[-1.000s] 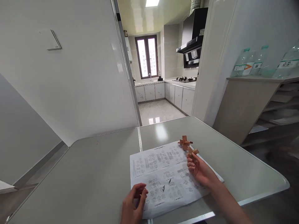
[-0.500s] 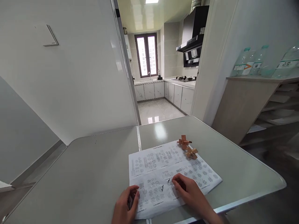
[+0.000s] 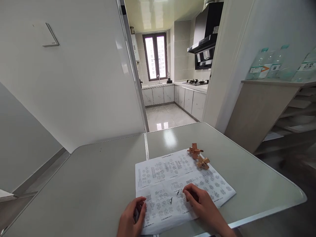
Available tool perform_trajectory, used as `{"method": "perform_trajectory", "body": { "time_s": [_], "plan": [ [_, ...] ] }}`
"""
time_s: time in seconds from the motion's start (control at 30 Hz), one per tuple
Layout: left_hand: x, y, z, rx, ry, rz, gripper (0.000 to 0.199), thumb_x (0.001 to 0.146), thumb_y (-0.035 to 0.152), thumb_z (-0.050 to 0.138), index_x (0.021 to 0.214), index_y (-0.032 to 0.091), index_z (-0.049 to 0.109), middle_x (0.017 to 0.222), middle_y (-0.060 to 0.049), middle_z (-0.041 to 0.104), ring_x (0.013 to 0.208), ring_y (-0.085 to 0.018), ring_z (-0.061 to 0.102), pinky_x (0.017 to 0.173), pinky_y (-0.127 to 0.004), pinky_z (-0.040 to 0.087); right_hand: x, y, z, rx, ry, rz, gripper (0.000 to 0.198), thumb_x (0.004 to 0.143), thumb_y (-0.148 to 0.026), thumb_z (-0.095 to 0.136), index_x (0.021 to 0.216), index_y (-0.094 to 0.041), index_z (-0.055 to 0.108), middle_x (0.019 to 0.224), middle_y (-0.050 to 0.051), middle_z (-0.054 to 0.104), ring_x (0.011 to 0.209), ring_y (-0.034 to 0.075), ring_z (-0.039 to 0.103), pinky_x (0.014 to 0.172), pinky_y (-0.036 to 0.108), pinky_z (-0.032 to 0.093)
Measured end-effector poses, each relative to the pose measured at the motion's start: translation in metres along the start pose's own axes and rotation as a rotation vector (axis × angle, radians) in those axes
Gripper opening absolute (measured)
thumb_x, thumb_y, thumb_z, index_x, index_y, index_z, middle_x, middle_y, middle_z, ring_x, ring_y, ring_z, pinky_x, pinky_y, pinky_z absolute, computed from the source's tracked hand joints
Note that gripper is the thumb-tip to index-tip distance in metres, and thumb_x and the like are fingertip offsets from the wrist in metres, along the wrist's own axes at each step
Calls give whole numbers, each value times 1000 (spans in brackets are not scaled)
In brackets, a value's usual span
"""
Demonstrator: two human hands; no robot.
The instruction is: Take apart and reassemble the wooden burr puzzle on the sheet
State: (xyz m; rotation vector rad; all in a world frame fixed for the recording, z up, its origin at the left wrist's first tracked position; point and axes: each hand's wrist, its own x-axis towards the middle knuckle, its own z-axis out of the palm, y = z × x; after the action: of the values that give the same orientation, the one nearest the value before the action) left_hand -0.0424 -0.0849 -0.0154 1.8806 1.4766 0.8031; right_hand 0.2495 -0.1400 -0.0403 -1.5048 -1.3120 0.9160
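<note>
Head view: Clear plastic bottles [image 3: 259, 65] are standing on a cabinet [image 3: 264, 108], their contents proving impossible to make out, while its blurred shelves are holding papers [image 3: 273, 136]. One bottle is being cut off by the frame's right edge, and the small print on the paper sheet [image 3: 170, 177] is escaping reading. A person's left hand [image 3: 132, 215] is resting at the sheet's left edge, half curled, thumb and fingers parted, showing nothing held. The right hand [image 3: 201, 205] is bending loosely over the sheet; whether its fingertips are meeting, we cannot tell. Having released the lighter wooden puzzle [image 3: 203, 163] since a second ago, it is now lying nearer the person; that puzzle is sitting on the sheet beside a darker wooden puzzle [image 3: 194, 151].
</note>
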Motion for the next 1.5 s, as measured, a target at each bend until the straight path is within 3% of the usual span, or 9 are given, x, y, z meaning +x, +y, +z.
{"method": "perform_trajectory", "body": {
  "time_s": [0.3,0.63,1.03,1.5],
  "plan": [
    [2,-13,2,41,-24,49,43,93,59,56,107,23,73,99,-7,78,85,-23,73,79,-32,60,1,0,1,-17,-6,12,38,100,-54,49,89,-21,64,73,1,63,69,19,56,65,28,41],
    [1,-12,3,45,-37,40,43,95,59,54,108,23,71,92,-5,76,76,-21,70,76,-32,59,1,9,4,-39,1,-3,37,100,-53,49,90,-21,65,73,1,62,68,19,54,63,28,40],
    [-2,-7,1,43,-46,30,43,95,60,54,109,23,72,99,-7,76,86,-23,70,80,-32,58,1,8,2,-37,-14,-4,39,101,-55,47,92,-21,64,75,1,62,70,19,55,65,29,41],
    [-3,-6,1,38,-39,35,44,95,60,54,109,22,72,95,-7,76,80,-22,70,79,-33,59,2,9,2,-40,-19,-3,38,101,-53,48,93,-21,66,74,1,62,69,19,55,64,28,41]
  ]
}}
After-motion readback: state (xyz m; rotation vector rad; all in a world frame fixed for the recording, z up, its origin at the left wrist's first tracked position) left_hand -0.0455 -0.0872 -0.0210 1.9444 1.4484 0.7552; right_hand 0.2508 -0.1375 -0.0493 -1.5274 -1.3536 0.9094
